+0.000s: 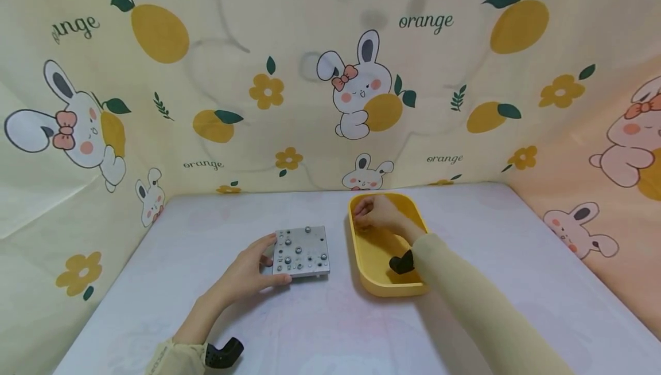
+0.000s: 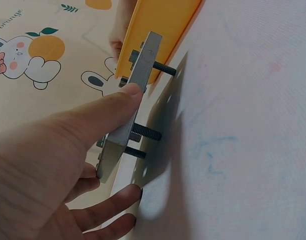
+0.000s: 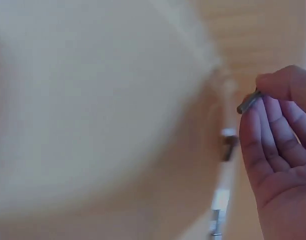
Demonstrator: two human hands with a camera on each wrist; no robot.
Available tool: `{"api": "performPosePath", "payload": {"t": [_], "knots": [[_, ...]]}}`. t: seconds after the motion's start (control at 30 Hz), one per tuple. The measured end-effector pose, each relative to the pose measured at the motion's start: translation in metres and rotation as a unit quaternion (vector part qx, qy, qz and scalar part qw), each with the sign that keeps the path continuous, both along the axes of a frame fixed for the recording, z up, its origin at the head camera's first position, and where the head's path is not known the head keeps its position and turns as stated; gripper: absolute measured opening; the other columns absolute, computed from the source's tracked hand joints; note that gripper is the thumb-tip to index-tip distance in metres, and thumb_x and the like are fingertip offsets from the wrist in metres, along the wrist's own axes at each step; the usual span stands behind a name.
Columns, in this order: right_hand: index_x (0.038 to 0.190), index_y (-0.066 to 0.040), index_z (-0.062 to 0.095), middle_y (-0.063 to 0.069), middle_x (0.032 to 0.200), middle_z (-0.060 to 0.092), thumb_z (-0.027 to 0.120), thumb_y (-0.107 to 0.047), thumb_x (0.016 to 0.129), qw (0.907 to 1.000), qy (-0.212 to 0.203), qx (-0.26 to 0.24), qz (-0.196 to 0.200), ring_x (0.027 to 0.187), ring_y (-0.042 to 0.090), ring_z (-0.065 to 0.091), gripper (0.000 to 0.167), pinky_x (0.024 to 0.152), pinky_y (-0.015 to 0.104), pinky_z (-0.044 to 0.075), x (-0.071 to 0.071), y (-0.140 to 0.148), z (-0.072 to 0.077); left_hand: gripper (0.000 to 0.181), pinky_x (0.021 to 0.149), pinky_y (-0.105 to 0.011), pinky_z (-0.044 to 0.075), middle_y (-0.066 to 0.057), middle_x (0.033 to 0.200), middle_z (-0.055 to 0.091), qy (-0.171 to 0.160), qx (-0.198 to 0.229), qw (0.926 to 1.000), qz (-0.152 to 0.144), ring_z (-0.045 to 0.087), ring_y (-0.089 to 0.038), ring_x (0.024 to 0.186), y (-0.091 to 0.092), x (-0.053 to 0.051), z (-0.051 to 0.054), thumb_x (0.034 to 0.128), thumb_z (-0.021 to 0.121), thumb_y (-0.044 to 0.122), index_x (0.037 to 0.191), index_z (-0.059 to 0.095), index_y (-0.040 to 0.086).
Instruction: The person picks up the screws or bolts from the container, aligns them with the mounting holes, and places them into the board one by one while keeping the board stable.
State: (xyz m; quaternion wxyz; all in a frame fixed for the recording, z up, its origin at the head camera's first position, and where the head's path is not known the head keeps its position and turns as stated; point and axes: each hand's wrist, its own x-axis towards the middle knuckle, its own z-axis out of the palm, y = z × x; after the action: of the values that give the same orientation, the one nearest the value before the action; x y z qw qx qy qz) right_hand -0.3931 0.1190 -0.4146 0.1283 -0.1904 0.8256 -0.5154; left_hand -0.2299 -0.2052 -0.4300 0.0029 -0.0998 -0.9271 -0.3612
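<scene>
In the head view, my left hand (image 1: 249,270) grips the left edge of a grey metal plate (image 1: 308,243) with several screws in it. The left wrist view has my left hand (image 2: 68,145) with its thumb on the tilted plate (image 2: 138,80), and threaded screw ends (image 2: 147,132) stick out underneath, above the table. My right hand (image 1: 379,213) is inside the yellow tray (image 1: 384,289). Seen from the right wrist, my right hand (image 3: 283,135) pinches a small metal screw (image 3: 248,102) between thumb and fingertips.
The yellow tray stands on the white table (image 1: 330,329), right of the plate. A patterned cloth (image 1: 289,77) hangs behind and at both sides. Small, blurred metal pieces (image 3: 229,145) show near my right hand.
</scene>
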Motion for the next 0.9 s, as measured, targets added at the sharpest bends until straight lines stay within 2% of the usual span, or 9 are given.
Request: {"api": "performPosePath", "payload": {"t": [0.13,0.23,0.3,0.37,0.47,0.57,0.67,0.77,0.9], "knots": [[0.092,0.005,0.066,0.012,0.081,0.068,0.075,0.005,0.081,0.9980,0.061,0.000,-0.014,0.074,0.024,0.064,0.013,0.064,0.029,0.054,0.010,0.000,0.021,0.103,0.089,-0.041,0.049,-0.011,0.146,0.044,-0.002,-0.003,1.0000,-0.001,0.058,-0.021,0.105,0.000,0.001,-0.001,0.0731,0.086,0.044,0.153,0.033,0.008],[0.092,0.004,0.067,0.011,0.083,0.068,0.076,0.005,0.081,0.9947,0.085,-0.046,-0.034,0.076,0.023,0.064,0.014,0.067,0.029,0.055,0.024,-0.007,0.040,0.102,0.089,-0.040,0.050,-0.011,0.147,0.043,0.001,-0.006,1.0000,-0.005,0.058,-0.021,0.105,0.000,0.001,-0.001,0.0736,0.086,0.044,0.153,0.032,0.008],[0.094,0.004,0.067,0.012,0.086,0.069,0.076,0.005,0.081,0.9911,0.077,-0.096,-0.050,0.078,0.022,0.065,0.016,0.069,0.029,0.055,0.038,-0.016,0.054,0.102,0.089,-0.040,0.050,-0.012,0.148,0.042,0.004,-0.007,0.9999,-0.008,0.058,-0.021,0.106,-0.001,0.001,-0.001,0.0738,0.086,0.044,0.153,0.033,0.008],[0.096,0.006,0.067,0.015,0.089,0.070,0.076,0.007,0.081,0.9833,0.061,-0.161,-0.058,0.080,0.023,0.066,0.018,0.072,0.030,0.056,0.055,-0.028,0.064,0.102,0.089,-0.041,0.050,-0.012,0.150,0.040,0.005,-0.005,0.9999,-0.011,0.058,-0.022,0.106,-0.001,0.001,-0.001,0.0738,0.086,0.043,0.153,0.033,0.007],[0.097,0.005,0.067,0.016,0.092,0.070,0.076,0.008,0.081,0.9703,0.027,-0.229,-0.073,0.083,0.024,0.067,0.019,0.076,0.030,0.056,0.085,-0.051,0.070,0.102,0.089,-0.041,0.050,-0.013,0.150,0.040,0.003,-0.006,0.9999,-0.011,0.059,-0.022,0.106,-0.002,0.001,-0.002,0.0734,0.086,0.045,0.152,0.033,0.007],[0.095,0.002,0.068,0.014,0.092,0.071,0.076,0.006,0.081,0.9633,0.012,-0.255,-0.085,0.084,0.024,0.067,0.016,0.079,0.029,0.055,0.112,-0.074,0.063,0.102,0.089,-0.041,0.050,-0.012,0.149,0.041,-0.003,-0.006,0.9999,-0.012,0.058,-0.022,0.106,-0.003,0.001,-0.003,0.0735,0.085,0.047,0.153,0.033,0.008],[0.093,0.000,0.069,0.011,0.091,0.071,0.077,0.003,0.082,0.9648,0.014,-0.248,-0.087,0.083,0.022,0.067,0.014,0.078,0.028,0.054,0.130,-0.094,0.045,0.102,0.087,-0.041,0.050,-0.012,0.149,0.041,-0.005,0.000,0.9999,-0.013,0.059,-0.022,0.106,-0.004,0.001,-0.003,0.0739,0.085,0.048,0.153,0.033,0.008],[0.092,0.000,0.069,0.009,0.090,0.072,0.077,0.001,0.082,0.9668,0.022,-0.238,-0.091,0.082,0.020,0.066,0.013,0.077,0.026,0.053,0.138,-0.109,0.028,0.102,0.086,-0.039,0.050,-0.012,0.149,0.041,-0.003,0.004,0.9999,-0.016,0.059,-0.021,0.105,-0.006,0.001,-0.002,0.0744,0.084,0.048,0.152,0.033,0.008],[0.090,0.001,0.069,0.011,0.090,0.072,0.077,0.002,0.082,0.9631,0.028,-0.248,-0.101,0.082,0.019,0.066,0.012,0.075,0.023,0.052,0.140,-0.124,0.010,0.102,0.084,-0.038,0.050,-0.013,0.149,0.041,0.000,0.010,0.9996,-0.026,0.059,-0.021,0.104,-0.006,0.000,-0.001,0.0748,0.084,0.049,0.152,0.033,0.006]]}}
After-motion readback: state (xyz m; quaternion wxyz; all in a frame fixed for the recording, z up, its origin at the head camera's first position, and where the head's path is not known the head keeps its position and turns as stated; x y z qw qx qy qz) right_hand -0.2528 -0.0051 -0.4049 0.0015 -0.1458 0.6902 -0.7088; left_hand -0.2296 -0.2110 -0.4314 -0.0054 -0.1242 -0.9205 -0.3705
